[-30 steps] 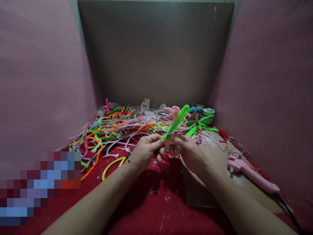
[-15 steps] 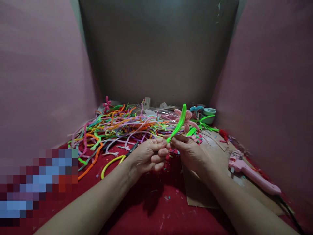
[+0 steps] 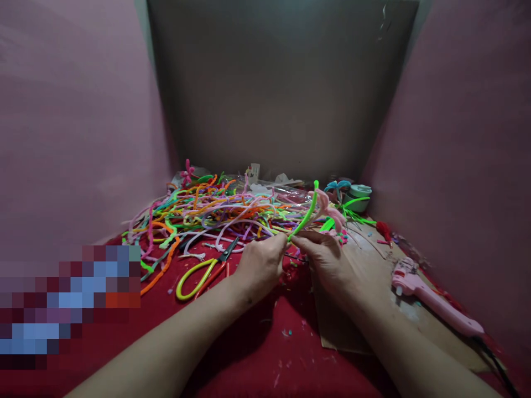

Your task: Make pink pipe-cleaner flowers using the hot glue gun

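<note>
My left hand (image 3: pixel 263 258) is closed, knuckles up, pinching the base of a bright green pipe-cleaner leaf (image 3: pixel 310 214). The leaf rises from the fingertips, seen nearly edge-on, and bends slightly. Just behind it tilts a pink pipe-cleaner flower (image 3: pixel 332 213), its petals above my right hand (image 3: pixel 327 257). That hand is closed too, thumb and fingers meeting the left fingertips where leaf and flower come together. Its fingers hide most of the flower's stem. Left of my left hand, scissors (image 3: pixel 198 279) with yellow and red handles lie on the red cloth.
A tangled heap of colourful pipe cleaners (image 3: pixel 215 215) spreads across the back. At right, a pink glue gun (image 3: pixel 440 304) lies on cardboard (image 3: pixel 344 331), its cord running forward. A pale green round container (image 3: pixel 360 193) stands behind. Pink walls (image 3: pixel 468 138) flank both sides.
The leaf has turned from broad side to nearly edge-on, and the flower has turned and tilted right. My left hand has rolled over, its fingers now hidden. The view has shifted slightly.
</note>
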A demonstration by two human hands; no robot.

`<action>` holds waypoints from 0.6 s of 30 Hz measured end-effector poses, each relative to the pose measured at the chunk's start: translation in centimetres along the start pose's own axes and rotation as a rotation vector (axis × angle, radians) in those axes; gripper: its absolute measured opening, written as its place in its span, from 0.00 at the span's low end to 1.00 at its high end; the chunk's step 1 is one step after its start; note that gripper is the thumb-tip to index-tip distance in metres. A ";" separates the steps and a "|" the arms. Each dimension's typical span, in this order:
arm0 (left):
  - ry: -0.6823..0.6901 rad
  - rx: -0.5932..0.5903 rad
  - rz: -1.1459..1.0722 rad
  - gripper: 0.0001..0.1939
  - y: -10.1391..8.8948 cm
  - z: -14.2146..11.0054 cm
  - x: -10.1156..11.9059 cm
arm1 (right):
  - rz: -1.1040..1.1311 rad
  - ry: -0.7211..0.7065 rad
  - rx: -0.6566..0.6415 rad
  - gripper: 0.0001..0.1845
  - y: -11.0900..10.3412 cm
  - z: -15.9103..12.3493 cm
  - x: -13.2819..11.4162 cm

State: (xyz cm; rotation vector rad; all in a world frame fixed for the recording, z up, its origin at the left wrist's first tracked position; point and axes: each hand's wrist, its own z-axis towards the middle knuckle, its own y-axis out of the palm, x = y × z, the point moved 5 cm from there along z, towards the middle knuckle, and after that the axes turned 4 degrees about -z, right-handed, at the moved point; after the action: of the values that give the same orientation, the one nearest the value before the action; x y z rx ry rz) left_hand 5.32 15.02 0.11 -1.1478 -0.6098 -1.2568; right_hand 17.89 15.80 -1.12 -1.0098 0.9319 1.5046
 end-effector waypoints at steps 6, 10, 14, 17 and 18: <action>-0.246 -0.233 -0.362 0.11 0.8 0.1 -0.3 | 0.016 0.076 -0.056 0.09 0.2 0.2 0.4; -0.320 -0.394 -0.626 0.12 0.9 0.1 -0.3 | 0.142 0.148 -0.117 0.08 0.3 0.2 0.8; -0.393 -0.488 -0.702 0.11 1.0 -0.1 -0.3 | 0.179 0.155 -0.106 0.05 0.1 0.2 0.6; -0.286 -0.402 -0.429 0.11 0.7 -0.2 0.0 | 0.080 0.084 -0.003 0.04 -0.4 0.2 0.2; -0.186 -0.296 -0.258 0.12 0.3 -0.1 0.2 | 0.048 0.057 0.041 0.04 -0.7 0.2 0.1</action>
State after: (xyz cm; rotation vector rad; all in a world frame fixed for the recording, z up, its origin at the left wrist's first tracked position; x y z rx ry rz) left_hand 5.61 14.80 0.16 -1.4788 -0.7457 -1.5059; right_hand 18.53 16.13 -1.16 -1.0120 1.0295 1.4970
